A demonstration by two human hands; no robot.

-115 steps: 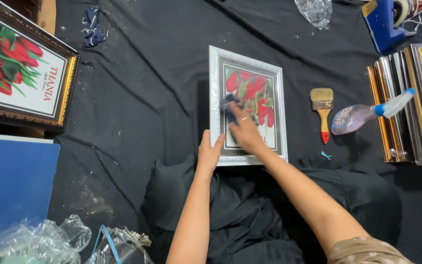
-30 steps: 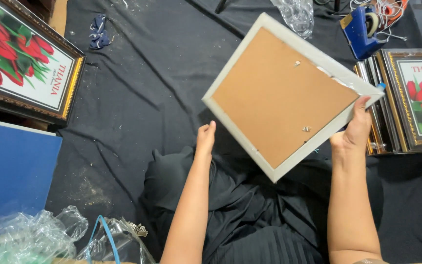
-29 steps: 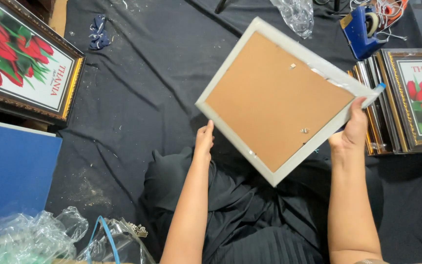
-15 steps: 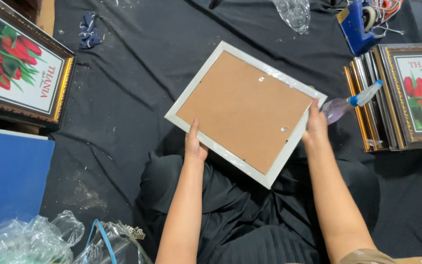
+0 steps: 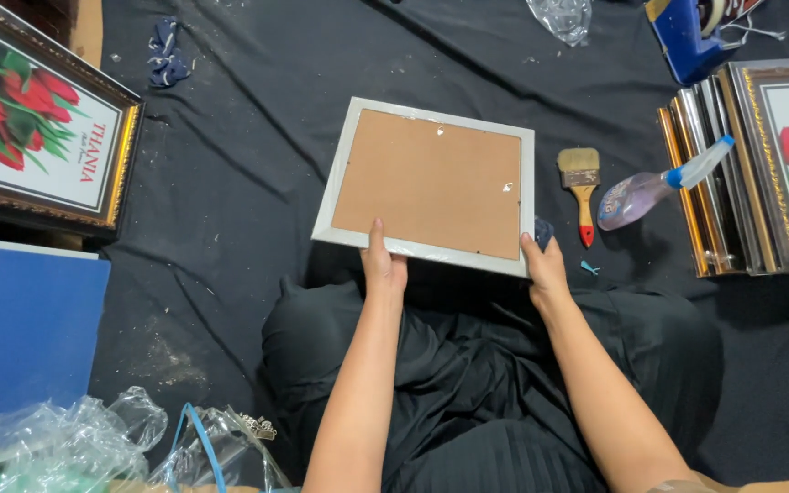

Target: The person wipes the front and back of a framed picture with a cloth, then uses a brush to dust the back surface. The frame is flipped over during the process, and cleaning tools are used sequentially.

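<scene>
A white-edged picture frame [image 5: 431,183] shows its brown backing board and lies nearly flat over the black cloth in front of me. My left hand [image 5: 383,267] grips its near edge toward the left. At the near right corner my right hand [image 5: 543,267] holds the frame, with a bit of dark cloth [image 5: 543,234] peeking out beside its fingers.
A paintbrush with a red-tipped handle [image 5: 581,187] and a spray bottle [image 5: 655,184] lie right of the frame. A stack of framed pictures [image 5: 760,164] stands at far right, a blue tape dispenser [image 5: 687,32] behind it. A framed tulip picture [image 5: 38,137], a blue board [image 5: 20,329] and crumpled plastic [image 5: 57,447] are on the left.
The frame was face up and wiped, then lifted and turned back side up. Over the last second it came down and rotated level; both hands shifted to its near edge.
</scene>
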